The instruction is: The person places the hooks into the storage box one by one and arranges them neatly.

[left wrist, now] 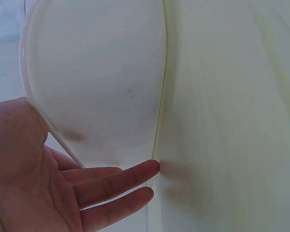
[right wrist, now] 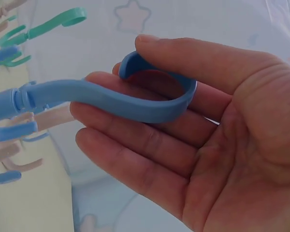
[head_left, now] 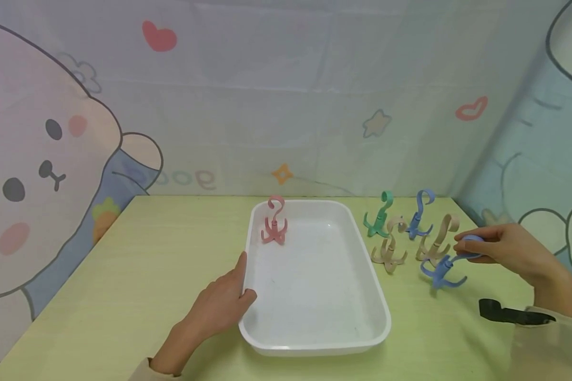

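My right hand (head_left: 517,251) holds a blue rotating hook (head_left: 442,272) by its curved top, pinched between thumb and fingers. In the right wrist view the blue hook's curved neck (right wrist: 130,107) lies across the fingers, its prongs pointing away from the palm. My left hand (head_left: 219,304) grips the left rim of a white tray (head_left: 314,346), thumb over the edge and fingers along the outer wall. From the left wrist, the fingers (left wrist: 118,186) show against the tray's side. A pink hook (head_left: 274,230) stands inside the tray at the far left corner.
Right of the tray stand a green hook (head_left: 377,222), a second blue hook (head_left: 416,222) and two beige hooks, one nearer the tray (head_left: 389,251) and one near my right hand (head_left: 434,248). A printed cloth (head_left: 267,106) hangs behind the pale table (head_left: 148,275).
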Demonstrator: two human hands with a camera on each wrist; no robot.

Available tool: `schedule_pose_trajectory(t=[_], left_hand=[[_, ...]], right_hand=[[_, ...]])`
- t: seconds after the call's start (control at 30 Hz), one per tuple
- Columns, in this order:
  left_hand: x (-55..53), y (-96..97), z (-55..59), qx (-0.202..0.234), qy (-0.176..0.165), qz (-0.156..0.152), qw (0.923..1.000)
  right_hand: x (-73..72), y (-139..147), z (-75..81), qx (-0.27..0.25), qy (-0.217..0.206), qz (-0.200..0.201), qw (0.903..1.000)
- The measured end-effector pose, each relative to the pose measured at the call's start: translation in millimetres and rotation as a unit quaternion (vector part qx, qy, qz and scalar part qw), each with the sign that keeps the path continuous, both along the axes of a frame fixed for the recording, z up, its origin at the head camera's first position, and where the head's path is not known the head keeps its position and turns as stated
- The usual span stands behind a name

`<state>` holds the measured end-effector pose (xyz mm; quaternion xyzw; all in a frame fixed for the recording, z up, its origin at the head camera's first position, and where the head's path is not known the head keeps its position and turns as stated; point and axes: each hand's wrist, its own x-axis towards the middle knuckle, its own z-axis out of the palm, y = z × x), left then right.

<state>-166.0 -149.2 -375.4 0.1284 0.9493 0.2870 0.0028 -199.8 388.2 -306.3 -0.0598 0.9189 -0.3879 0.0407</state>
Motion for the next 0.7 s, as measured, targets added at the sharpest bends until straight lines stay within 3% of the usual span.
schedule_pose_trajectory(t=[0.37, 0.7], left_hand=[[0.1, -0.4, 0.7, 0.004, 0.0, 0.0, 1.0], [0.8, -0.5, 0.9, 0.002, -0.002, 0.0, 1.0]], right_hand=[[3.7, -15, 7.9, -0.01, 0.059, 0.035, 0.9976], [3.1, -31, 14.0, -0.059, 0.102, 0.107, 0.9873]])
